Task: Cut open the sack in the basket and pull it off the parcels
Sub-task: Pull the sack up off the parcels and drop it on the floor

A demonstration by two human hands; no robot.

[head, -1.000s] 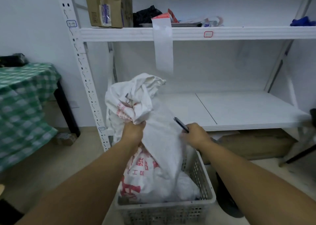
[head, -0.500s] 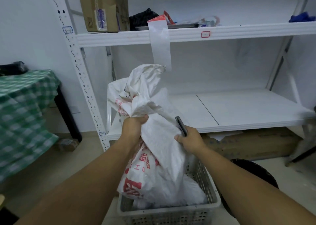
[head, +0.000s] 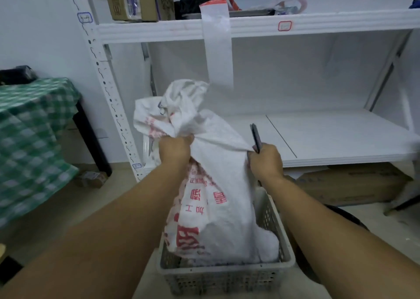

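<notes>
White shelving (head: 318,27) backs the hands. Left hand (head: 176,149) clutches a red-printed white woven sack (head: 218,185); right hand (head: 266,162) grips it plus a slim dark tool (head: 255,136).

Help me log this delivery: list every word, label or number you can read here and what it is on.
"工": probably, among upside-down red print on the sack; the other characters are too creased and blurred.
Blue-framed label on the rack upright: handwriting unreadable.
Red-framed label on the shelf edge: unreadable.
Sticker on the cardboard box: blurred.
</notes>
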